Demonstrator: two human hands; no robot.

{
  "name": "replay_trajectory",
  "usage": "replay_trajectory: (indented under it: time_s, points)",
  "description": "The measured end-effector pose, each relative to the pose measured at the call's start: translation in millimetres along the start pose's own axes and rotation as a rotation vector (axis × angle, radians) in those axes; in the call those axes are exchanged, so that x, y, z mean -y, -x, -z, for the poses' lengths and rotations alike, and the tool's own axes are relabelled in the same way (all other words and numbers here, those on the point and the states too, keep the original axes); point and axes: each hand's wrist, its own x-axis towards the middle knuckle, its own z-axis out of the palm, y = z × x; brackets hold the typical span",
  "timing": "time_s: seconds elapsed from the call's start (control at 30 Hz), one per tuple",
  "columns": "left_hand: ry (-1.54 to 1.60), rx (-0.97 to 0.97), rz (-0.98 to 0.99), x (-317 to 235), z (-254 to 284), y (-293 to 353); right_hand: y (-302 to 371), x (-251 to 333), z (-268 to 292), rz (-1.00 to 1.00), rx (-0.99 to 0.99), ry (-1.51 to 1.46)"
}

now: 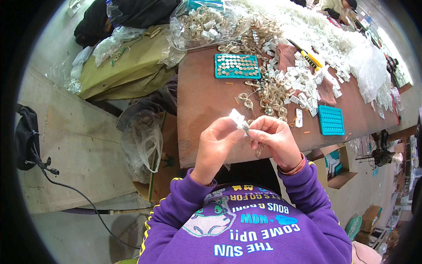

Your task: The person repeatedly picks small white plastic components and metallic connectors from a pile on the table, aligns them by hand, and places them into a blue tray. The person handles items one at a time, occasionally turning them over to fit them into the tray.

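Note:
Above the near edge of the brown table (202, 110), my two hands meet. My left hand (214, 145) is closed in a pinch on a small white plastic case (237, 118). Against that case my right hand (278, 141) has its thumb and fingers pressed together. What sits between those fingertips is too small to make out. Some thin clear-gold coiled wire (259, 152) hangs below the right hand. Just beyond lie coils of the same wire (269, 99) and a spread of small white plastic cases (303, 79).
A teal tray of round silver button cells (237, 66) lies at the back left, another teal tray (331, 120) at the right. Yellow-black pliers (311, 60) rest on a reddish cloth. A clear bag of coils (204, 26) and a large white pile stand behind. Cardboard boxes (165, 154) flank the table below.

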Motion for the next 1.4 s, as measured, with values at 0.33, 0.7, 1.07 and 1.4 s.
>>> replay_trajectory:
  time_s: [0.33,0.7,1.07,1.4]
  points:
    - [0.233,0.0,-0.006,2.1,-0.2,-2.0,5.0,1.8,-10.3,0.047,-0.092,-0.068]
    - [0.016,0.05,-0.058,-6.2,4.9,-2.9,8.9,13.3,-9.3,0.083,-0.039,0.282]
    - [0.246,0.344,0.022,-8.7,0.8,-8.8,-1.7,-4.3,10.1,-0.249,0.2,-0.315]
    - [-0.067,-0.125,-0.221,-1.1,-14.5,-7.0,10.9,10.8,-5.9,0.498,-0.115,0.762]
